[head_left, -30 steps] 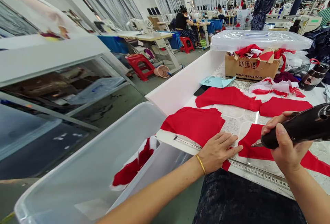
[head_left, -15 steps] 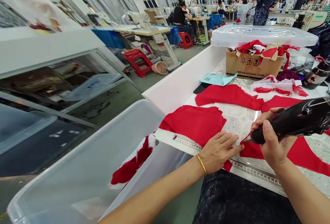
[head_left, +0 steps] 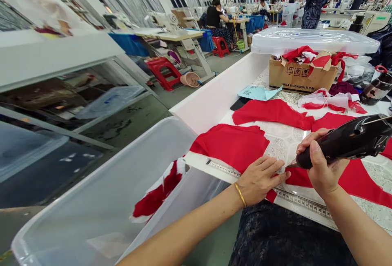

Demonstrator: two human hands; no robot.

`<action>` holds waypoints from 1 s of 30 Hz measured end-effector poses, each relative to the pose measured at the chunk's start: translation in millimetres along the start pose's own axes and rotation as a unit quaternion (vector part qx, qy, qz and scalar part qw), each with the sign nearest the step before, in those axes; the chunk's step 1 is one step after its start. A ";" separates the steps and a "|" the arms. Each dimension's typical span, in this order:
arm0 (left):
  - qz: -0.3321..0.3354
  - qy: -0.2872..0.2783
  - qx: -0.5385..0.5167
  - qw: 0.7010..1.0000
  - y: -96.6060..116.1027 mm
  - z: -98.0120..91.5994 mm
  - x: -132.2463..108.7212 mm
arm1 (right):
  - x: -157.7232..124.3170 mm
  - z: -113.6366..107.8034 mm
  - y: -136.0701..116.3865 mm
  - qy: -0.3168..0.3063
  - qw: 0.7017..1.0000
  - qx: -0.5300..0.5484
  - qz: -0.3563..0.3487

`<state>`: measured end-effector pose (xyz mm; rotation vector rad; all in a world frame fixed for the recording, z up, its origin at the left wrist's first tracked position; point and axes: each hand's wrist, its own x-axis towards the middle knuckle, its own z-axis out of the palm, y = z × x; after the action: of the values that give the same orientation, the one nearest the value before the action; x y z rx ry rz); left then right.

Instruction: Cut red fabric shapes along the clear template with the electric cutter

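Note:
My left hand (head_left: 259, 178) lies flat, fingers stretched out, on a red fabric piece (head_left: 232, 145) at the near edge of the white work table (head_left: 211, 103). My right hand (head_left: 320, 164) is wrapped round a dark handheld tool (head_left: 346, 141) whose metal tip touches another red fabric piece (head_left: 355, 180) just right of my left fingertips. A measuring tape (head_left: 303, 203) runs along the table's front edge. More red fabric pieces (head_left: 271, 113) lie further back on the patterned surface.
A clear plastic bin (head_left: 101, 205) stands at lower left with red and white cloth hanging into it. A cardboard box (head_left: 301, 79) of red scraps sits under a clear lid (head_left: 312, 39). A dark bottle (head_left: 375, 88) is far right. People sit at sewing tables behind.
My right hand with the tool has moved left and slightly up, bringing its tip close to my left fingertips. My left hand has stayed flat in place.

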<state>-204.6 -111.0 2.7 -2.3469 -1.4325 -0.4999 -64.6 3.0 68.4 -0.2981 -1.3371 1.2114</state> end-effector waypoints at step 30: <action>-0.018 0.029 -0.024 0.999 3.4 -5.2 0.9 | -17.2 -13.3 -20.5 -0.037 0.999 0.024 0.012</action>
<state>-201.8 -114.1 7.3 -2.3265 -1.4548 -0.6149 -39.5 -13.1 70.3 -0.2373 -1.3705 1.2828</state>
